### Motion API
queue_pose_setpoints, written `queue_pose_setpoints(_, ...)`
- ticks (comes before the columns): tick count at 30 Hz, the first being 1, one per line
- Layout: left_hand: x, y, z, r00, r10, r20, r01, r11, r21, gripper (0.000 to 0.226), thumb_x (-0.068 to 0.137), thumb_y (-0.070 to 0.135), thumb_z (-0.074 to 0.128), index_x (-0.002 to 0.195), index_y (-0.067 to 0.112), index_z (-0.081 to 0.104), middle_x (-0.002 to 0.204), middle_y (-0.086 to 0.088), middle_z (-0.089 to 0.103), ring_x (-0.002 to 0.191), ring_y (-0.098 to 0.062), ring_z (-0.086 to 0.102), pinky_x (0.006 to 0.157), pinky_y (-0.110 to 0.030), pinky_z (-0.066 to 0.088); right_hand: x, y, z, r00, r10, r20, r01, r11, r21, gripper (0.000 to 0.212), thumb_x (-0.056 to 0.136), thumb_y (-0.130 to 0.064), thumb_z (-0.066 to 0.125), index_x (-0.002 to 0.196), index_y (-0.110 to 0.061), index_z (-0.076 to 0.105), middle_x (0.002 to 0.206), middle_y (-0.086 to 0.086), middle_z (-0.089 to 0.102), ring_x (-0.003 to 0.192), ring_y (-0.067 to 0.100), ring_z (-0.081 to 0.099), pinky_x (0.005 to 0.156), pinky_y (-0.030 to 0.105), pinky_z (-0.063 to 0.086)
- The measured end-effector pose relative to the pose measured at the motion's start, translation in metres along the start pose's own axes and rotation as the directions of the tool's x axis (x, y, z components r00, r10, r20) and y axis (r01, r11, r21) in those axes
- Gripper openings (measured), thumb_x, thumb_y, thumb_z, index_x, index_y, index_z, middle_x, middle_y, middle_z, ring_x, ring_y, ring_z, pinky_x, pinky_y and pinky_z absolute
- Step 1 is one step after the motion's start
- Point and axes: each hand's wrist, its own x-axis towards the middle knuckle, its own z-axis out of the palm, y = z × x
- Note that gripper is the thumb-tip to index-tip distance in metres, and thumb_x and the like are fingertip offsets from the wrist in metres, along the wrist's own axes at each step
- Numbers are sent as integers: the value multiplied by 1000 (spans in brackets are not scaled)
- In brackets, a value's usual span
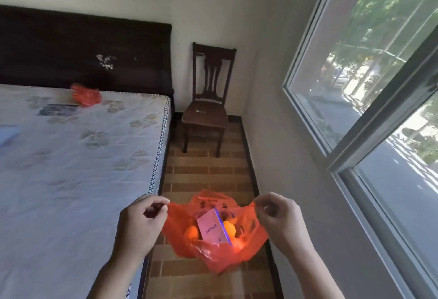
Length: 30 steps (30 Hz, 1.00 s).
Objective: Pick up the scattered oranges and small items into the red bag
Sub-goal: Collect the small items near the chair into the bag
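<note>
A red plastic bag (220, 259) hangs open above the brick floor, stretched between both hands. My left hand (139, 225) pinches its left handle, and my right hand (277, 218) pinches the right handle. Inside the bag lie a small pink box (212, 226) marked ANKER and oranges: one on the left (191, 232), one on the right (229, 228), and part of a third (237, 243) at the lower right.
A bed with a pale floral mattress (71, 156) fills the left; a second crumpled red bag (86, 95) lies near its dark headboard. A wooden chair (206, 109) stands ahead in the narrow brick-floored aisle. A wall and window (367, 85) close the right side.
</note>
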Motion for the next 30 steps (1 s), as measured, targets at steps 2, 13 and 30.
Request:
queue_pose_setpoints(2, 4, 2, 5, 999, -18, -30, 19, 1000, 14, 37, 82, -4, 78, 82, 33, 77, 87, 17, 75, 80, -9, 71, 73, -26, 56, 22, 4, 2, 999, -19, 45, 19, 1000, 18, 22, 80, -10, 75, 80, -32, 76, 79, -18, 75, 76, 1, 71, 64, 13, 51)
queue_pose_setpoints(13, 12, 8, 3, 989, -48, -137, 59, 996, 74, 40, 82, -6, 77, 81, 33, 76, 85, 18, 74, 79, -7, 70, 68, -9, 49, 83, 2, 33, 973, -133, 189, 122, 990, 73, 24, 80, -7, 76, 82, -31, 76, 76, -14, 74, 71, 4, 69, 59, 12, 47)
queue_pose_setpoints(30, 13, -107, -22, 991, -122, -54, 126, 989, 72, 37, 82, -6, 77, 84, 30, 75, 86, 16, 72, 79, -11, 71, 70, -31, 61, 66, 3, 144, 953, -22, 301, 33, 999, -34, 28, 80, -4, 71, 83, -32, 76, 78, -22, 73, 72, 4, 69, 61, 15, 50)
